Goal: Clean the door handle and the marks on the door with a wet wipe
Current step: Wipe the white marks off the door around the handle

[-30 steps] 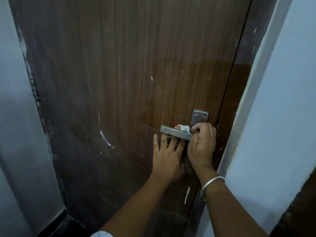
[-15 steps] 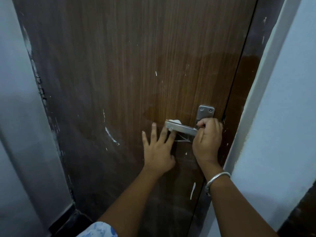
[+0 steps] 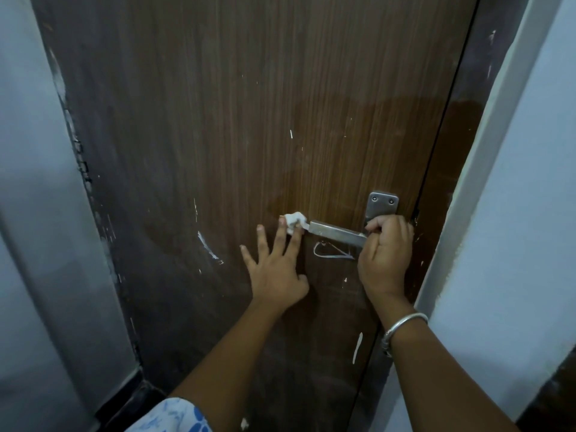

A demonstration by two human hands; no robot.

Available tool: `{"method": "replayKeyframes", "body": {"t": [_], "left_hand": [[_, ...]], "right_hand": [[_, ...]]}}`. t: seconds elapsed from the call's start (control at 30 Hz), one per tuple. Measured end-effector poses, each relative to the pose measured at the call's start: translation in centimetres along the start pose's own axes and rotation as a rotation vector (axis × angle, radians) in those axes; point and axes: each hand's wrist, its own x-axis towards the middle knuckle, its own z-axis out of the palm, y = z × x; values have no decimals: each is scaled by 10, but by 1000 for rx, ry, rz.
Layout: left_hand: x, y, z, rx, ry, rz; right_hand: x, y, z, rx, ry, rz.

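Observation:
A brown wooden door (image 3: pixel 249 120) fills the view, with a steel lever door handle (image 3: pixel 336 233) on its right side. My right hand (image 3: pixel 385 257) is closed around the handle close to its screw plate (image 3: pixel 382 202). My left hand (image 3: pixel 277 275) lies flat on the door with fingers spread. Two of its fingertips hold a crumpled white wet wipe (image 3: pixel 293 219) against the handle's free end. White marks show on the door: a curved streak (image 3: pixel 207 249), a scribble (image 3: pixel 330 252) under the handle, and a long drip (image 3: pixel 357 347) lower down.
A dark door frame (image 3: pixel 461 151) and a white wall (image 3: pixel 514 213) stand close on the right. A grey wall (image 3: pixel 37 213) closes in on the left. A silver bangle (image 3: pixel 402 325) sits on my right wrist.
My left hand has slid the wipe leftward along the handle, from near my right hand to the free end. The scribble under the handle is now uncovered. My right hand kept its grip.

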Motion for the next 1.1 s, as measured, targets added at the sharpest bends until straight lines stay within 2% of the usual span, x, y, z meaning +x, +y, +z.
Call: {"method": "replayKeyframes", "body": {"t": [0.07,0.17,0.3,0.43,0.53,0.67,0.77,0.9,1.0,1.1], "left_hand": [[0,-1,0,-30,-14,-31],[3,-10,-2,24,-25,31],[7,-19,-7,-112,-49,-125],[6,-23,-6,17,-33,13],[7,-25,-7,-27,-29,-53],[3,-21,-2,22,-38,27],[4,-18,-1,-124,-39,-147],[-1,-9,7,-88,-29,-36],[-3,-5,11,-156,-18,-68],[-7,7,14,-123,-19,1]], "right_hand": [[0,-1,0,-6,0,8],[0,-1,0,-14,-4,3],[0,-1,1,-12,6,6],[0,-1,1,-5,10,-13],[0,-2,1,-9,21,-21],[0,-2,1,-8,27,-24],[1,-2,0,-7,20,-30],[0,-1,0,-4,16,-29],[0,-1,1,-5,18,-29],[0,0,2,-10,17,-21]]}}
